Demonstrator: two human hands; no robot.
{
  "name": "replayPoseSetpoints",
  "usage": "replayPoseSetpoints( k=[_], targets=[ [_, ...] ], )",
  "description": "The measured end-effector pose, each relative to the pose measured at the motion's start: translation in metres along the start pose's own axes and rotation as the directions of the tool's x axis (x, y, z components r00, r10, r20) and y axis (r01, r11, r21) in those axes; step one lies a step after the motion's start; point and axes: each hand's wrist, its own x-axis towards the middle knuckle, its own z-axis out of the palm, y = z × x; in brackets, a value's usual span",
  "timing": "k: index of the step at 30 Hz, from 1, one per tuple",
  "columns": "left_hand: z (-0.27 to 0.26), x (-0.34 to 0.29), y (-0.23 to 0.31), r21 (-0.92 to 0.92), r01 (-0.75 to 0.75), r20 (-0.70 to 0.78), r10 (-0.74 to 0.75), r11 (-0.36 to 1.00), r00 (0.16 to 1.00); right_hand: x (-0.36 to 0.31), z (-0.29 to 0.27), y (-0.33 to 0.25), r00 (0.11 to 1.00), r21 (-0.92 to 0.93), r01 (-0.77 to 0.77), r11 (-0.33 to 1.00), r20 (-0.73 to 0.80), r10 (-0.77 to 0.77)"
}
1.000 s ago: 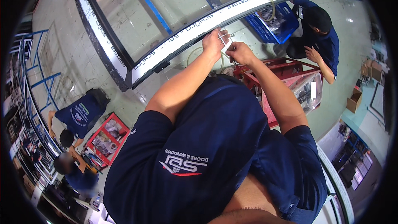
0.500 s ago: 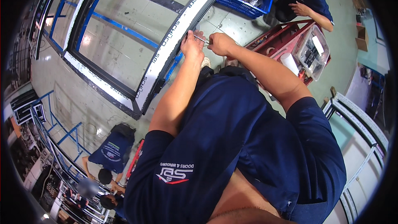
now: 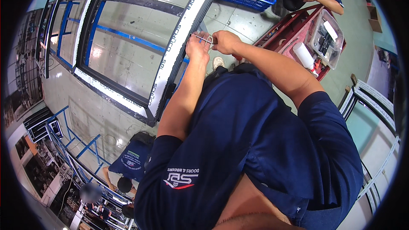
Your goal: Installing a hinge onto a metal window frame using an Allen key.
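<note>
A thin bent metal rod, apparently a hex key (image 3: 202, 38), spans the gap between my hands, beside the near edge of a large window or door frame (image 3: 170, 53). My right hand (image 3: 226, 42) is closed, pinching its bent end. Palm up against the frame's side, my left hand (image 3: 197, 48) has its fingers partly curled and its thumb at the rod's other end. The frame is dark with white printed protective film on its faces. Whatever lies under my left fingertips is hidden.
Blue supports (image 3: 128, 37) show beneath the frame. A blue crate (image 3: 245, 1) of small parts stands beyond my hands. A red tool cart (image 3: 294, 27) holds a clear bin (image 3: 327, 38) and a white bottle (image 3: 303, 54). Co-workers are at upper right and lower left.
My view has shifted slightly, moving the surroundings. The hex key has turned in my fingers, so its bent end now shows between my hands. Both hands stay at the frame's edge.
</note>
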Motion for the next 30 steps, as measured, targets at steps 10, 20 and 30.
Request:
replayPoseSetpoints(
  k=[10, 20, 30],
  targets=[
    [-0.016, -0.019, -0.005, 0.125, -0.007, 0.031, 0.003, 0.992, 1.000, -0.020, 0.018, 0.026, 0.997, -0.071, 0.078, 0.994, 0.004, -0.077],
    [-0.075, -0.043, 0.016, 0.061, -0.227, 0.399, 0.185, 0.972, 0.898, -0.037, 0.017, 0.028, 0.989, 0.054, 0.139, 0.989, -0.063, -0.136],
    [-0.061, -0.035, 0.022, 0.395, -0.029, 0.214, -0.061, 0.918, 0.975, -0.007, 0.035, 0.000, 0.980, 0.004, 0.198, 0.980, -0.008, -0.198]
  ],
)
